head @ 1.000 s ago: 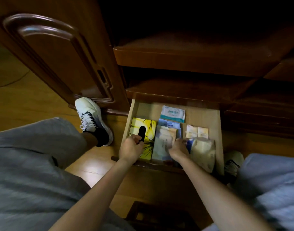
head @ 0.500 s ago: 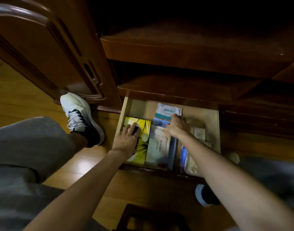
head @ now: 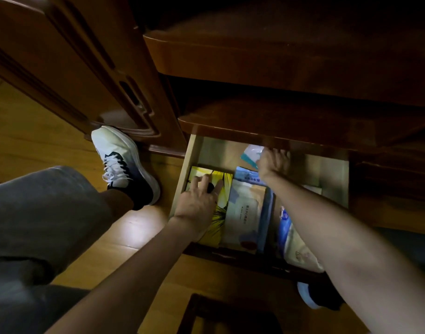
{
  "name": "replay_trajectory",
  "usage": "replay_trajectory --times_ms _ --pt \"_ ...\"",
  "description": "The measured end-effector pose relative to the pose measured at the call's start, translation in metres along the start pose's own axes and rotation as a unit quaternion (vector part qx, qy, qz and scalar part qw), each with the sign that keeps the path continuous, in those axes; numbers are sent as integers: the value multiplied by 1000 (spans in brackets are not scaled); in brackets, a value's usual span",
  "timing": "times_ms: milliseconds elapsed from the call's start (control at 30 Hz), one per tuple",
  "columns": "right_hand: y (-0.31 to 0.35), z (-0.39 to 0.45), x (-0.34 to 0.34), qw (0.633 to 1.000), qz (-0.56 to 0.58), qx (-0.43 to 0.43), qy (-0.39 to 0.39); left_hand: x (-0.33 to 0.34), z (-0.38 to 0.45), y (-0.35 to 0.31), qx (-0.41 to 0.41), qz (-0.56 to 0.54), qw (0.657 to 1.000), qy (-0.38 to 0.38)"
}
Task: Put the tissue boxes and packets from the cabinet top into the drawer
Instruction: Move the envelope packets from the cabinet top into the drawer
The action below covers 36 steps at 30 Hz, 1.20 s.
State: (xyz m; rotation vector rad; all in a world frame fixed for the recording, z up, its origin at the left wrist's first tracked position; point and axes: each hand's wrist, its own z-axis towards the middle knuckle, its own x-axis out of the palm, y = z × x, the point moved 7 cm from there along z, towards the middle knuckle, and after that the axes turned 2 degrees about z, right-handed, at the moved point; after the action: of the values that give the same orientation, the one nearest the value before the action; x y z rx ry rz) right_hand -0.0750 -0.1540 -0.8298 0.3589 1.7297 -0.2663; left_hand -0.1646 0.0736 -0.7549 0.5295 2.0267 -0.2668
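The open wooden drawer [head: 194, 155] holds a yellow tissue box [head: 222, 213] at its left. My left hand [head: 198, 203] lies flat on that box with fingers spread. Beside the box lies a beige tissue packet [head: 246, 213], with a blue-topped packet [head: 246, 175] behind it. My right hand [head: 274, 161] reaches to the drawer's back and grips a small white and teal packet [head: 251, 154], lifted at an angle. A blue and cream packet [head: 293, 239] sits at the right, partly hidden by my right forearm.
A dark cabinet shelf [head: 279, 124] overhangs the drawer's back. The cabinet door [head: 62, 63] stands open at left. My white shoe [head: 119, 160] rests on the wooden floor beside the drawer. A dark stool frame [head: 206, 314] is below the drawer front.
My right hand moved from the front packets to the drawer's back and took hold of the white and teal packet. My left hand shifted from gripping the yellow box to lying flat on it.
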Motion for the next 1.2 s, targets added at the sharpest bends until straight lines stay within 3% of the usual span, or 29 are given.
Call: replay_trajectory --times_ms 133,333,400,467,500,567,600,700,800,967,1200 --pt "-6 -17 -29 997 45 -29 -50 -11 11 4 12 -35 999 4" --pt "-16 -100 -85 949 72 -230 -204 1 6 1 -6 -5 999 34" --pt "-27 -124 -91 949 127 -205 -203 5 1 -2 -17 -4 999 33" --pt "-38 -136 -82 950 271 -90 -125 5 -3 -3 -20 -17 999 31" --pt "-42 -140 -68 924 381 -10 -43 5 -6 -3 -18 -23 999 32" --pt "-31 -156 -37 823 545 90 136 4 -12 -3 -12 -38 999 35" --pt "-24 -165 -28 815 545 89 179 5 -15 -3 -9 -49 998 41" --pt "-11 -190 -10 876 422 52 227 7 -22 -3 -3 -76 996 54" --pt "-13 -195 -6 910 370 58 178 9 -25 -6 1 -69 996 51" --pt "-13 -186 -4 934 325 54 137 16 -21 -5 -4 -33 999 28" --pt "-13 -184 -15 948 257 80 168 8 -21 -7 -9 -77 996 50"
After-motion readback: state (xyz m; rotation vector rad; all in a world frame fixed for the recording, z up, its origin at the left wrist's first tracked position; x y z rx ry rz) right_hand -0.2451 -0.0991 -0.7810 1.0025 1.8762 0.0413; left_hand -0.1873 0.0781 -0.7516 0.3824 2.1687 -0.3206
